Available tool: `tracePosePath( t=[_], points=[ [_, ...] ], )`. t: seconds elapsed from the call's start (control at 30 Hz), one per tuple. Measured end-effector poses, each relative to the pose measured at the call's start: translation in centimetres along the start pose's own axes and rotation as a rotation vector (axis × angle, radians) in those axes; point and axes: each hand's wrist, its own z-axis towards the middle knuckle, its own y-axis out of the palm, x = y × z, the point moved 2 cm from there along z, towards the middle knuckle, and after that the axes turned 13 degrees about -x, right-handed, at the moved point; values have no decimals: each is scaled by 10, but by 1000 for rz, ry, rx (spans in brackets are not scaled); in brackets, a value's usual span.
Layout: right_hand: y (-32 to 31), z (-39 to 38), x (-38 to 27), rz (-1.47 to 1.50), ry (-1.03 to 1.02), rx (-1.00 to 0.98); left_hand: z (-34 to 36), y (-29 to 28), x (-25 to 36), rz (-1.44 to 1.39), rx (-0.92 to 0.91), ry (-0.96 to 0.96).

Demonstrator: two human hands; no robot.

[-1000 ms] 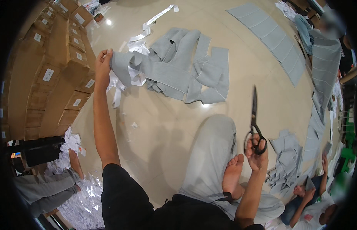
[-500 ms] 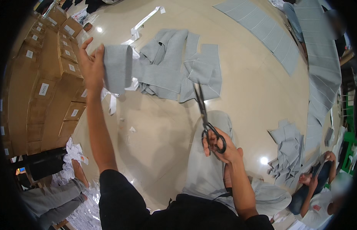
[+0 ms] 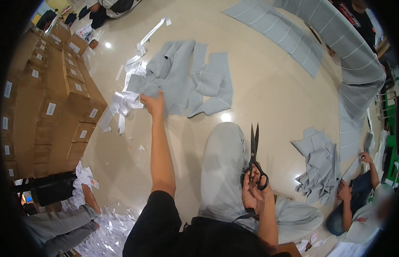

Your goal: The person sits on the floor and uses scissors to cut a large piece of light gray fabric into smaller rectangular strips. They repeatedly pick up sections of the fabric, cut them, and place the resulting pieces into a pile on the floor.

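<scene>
My left hand (image 3: 153,101) reaches onto a loose heap of grey fabric (image 3: 178,64), its fingers closed on the fabric at the near left of the heap. Tangled white ribbons (image 3: 130,99) lie beside it on the left. More grey pieces with pale edging (image 3: 221,77) lie to the right of the heap. My right hand (image 3: 258,188) holds black scissors (image 3: 255,150) by the handles, the blades pointing up and away, beside my grey-clad knee (image 3: 221,154).
Cardboard boxes (image 3: 58,107) are stacked at left, above a co-worker's legs (image 3: 62,227) and white scraps. Long grey strips (image 3: 276,34) lie at upper right. Cut grey pieces (image 3: 315,162) are piled at right, beside a co-worker (image 3: 358,205). Other people (image 3: 353,17) are at the top edges.
My left hand has moved right and onto the heap, lowering the grey piece it held up. The scissors swung toward the pieces, then came back beside my knee.
</scene>
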Motion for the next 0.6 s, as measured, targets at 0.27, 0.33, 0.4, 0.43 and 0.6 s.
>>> tracePosePath(
  t=[0.27,0.33,0.4,0.43,0.6],
  points=[
    [-4,-1,-7,118,6,-163,38,-20,-19,-74,107,20],
    [-10,-5,-7,111,-21,-158,31,-21,-16,-83,9,-37],
    [-17,-9,-6,122,-35,-153,20,-23,-15,-37,-21,-59],
    [-19,-11,-4,136,-44,-158,17,-29,-10,-14,-26,-60],
    [-23,-14,-4,153,-40,-221,21,-81,-1,132,-23,54]
  ],
)
